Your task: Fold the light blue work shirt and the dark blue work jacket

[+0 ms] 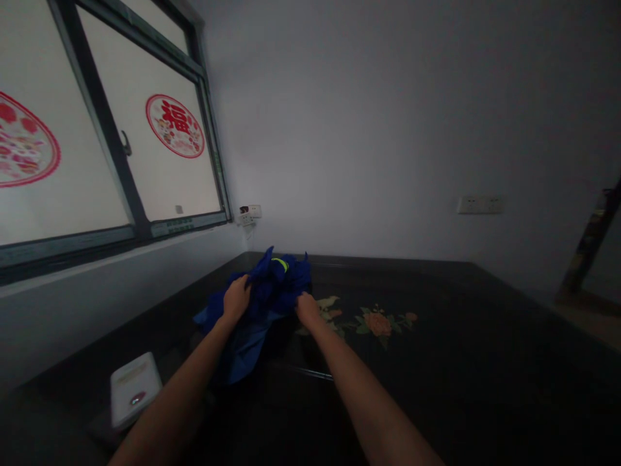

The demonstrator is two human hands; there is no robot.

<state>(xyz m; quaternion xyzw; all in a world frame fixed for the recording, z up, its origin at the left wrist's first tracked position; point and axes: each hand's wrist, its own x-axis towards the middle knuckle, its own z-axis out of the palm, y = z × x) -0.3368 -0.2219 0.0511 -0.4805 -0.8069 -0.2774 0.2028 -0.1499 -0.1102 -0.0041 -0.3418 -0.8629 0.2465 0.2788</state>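
A blue cloth (279, 291) lies bunched on the dark tabletop (466, 362), toward its far left corner, with a yellow-green strip (280, 263) visible near its top. The person's left hand (237, 299) is closed, gripping a fold on the cloth's left side. The right hand (307, 310) has its fingers curled tight on the right edge. A white box (134, 389) sits beside the left forearm; a floral print (378, 322) shows right of the right hand.
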